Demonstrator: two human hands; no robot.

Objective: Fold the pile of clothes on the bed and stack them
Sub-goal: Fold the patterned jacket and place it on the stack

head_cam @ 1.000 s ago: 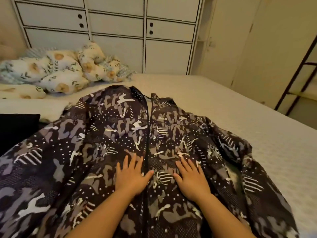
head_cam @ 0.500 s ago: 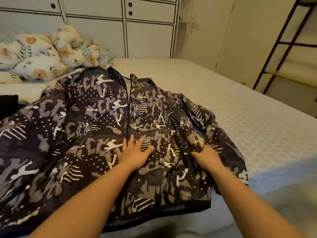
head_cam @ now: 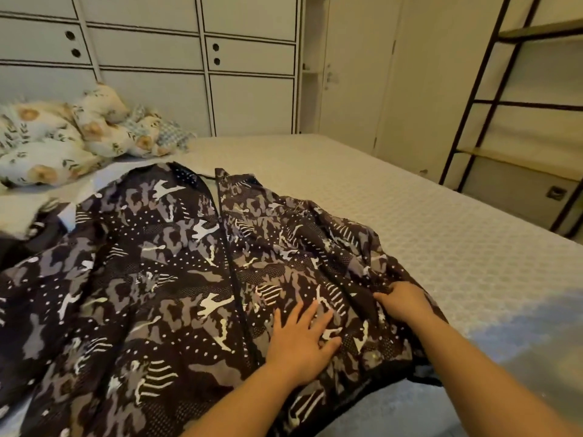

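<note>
Two hands work the camouflage jacket (head_cam: 195,279) spread front-up on the bed (head_cam: 441,234): left hand (head_cam: 301,339) pressing flat, fingers apart, right hand (head_cam: 402,302) gathering the right side's fabric, grip unclear, where slippery cloth could bunch and skew the fold.

Spread over the pale grey, diamond-quilted bed cover (head_cam: 426,234): a zip-front camouflage jacket (head_cam: 164,279) in black, dark brown and grey patches, strewn with white dots, white stripe clusters and white animal shapes. Heaped at the bed's far left corner: cream floral bedding (head_cam: 56,143) with tan blooms and green leaves, beside a blue-and-white checked cloth (head_cam: 172,134). Behind, off-white panelled cupboard doors (head_cam: 252,99) outlined in black.
</note>
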